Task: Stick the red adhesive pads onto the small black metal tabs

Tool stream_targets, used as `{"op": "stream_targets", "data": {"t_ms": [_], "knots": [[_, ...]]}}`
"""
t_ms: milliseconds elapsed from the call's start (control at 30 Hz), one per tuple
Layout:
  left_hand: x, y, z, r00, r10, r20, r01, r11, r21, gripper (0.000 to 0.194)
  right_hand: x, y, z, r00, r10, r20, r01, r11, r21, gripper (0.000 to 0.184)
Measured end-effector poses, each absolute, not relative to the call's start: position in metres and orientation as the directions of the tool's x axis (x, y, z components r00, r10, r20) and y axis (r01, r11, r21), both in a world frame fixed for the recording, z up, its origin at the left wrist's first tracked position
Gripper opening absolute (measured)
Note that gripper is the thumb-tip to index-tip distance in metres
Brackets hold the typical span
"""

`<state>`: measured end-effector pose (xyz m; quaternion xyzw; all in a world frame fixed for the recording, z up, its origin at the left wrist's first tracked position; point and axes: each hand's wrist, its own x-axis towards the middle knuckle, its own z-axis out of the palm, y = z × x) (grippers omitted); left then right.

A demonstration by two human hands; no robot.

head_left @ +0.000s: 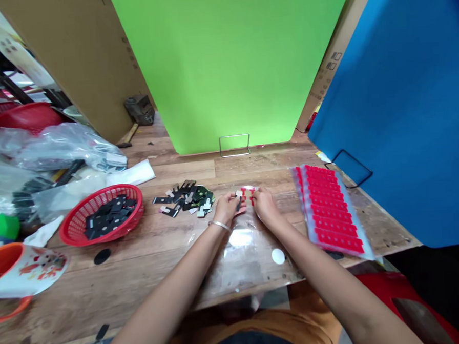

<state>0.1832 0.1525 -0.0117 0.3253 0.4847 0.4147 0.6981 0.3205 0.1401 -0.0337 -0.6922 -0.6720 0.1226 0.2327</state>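
My left hand, a bracelet at its wrist, is closed on a small flat dark-and-beige piece. Close beside it, my right hand pinches the right edge of a small red-and-tan piece; its fingertips are partly hidden. Left of my hands lies a loose pile of small flat black and metallic pieces. Under my forearms the table has a clear, shiny plastic covering with a white disc on it. To the right lie plastic-backed sheets with rows of red pieces.
A red basket holds black pieces. An orange-and-white mug stands at the left edge, near a black disc. Plastic bags crowd the back left. A green board and a blue board stand upright behind.
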Motion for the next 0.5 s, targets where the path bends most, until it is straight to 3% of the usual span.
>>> {"op": "stream_targets", "data": {"t_ms": [233, 500], "knots": [[0.184, 0.168, -0.019, 0.204, 0.856, -0.474, -0.282, 0.515, 0.809, 0.012, 0.316, 0.142, -0.034, 0.123, 0.963, 0.240, 0.856, 0.020, -0.517, 0.018], [0.183, 0.167, -0.021, 0.213, 0.844, -0.493, -0.302, 0.536, 0.788, 0.014, 0.328, 0.130, -0.033, 0.175, 0.938, 0.300, 0.699, 0.096, -0.708, 0.008]]}}
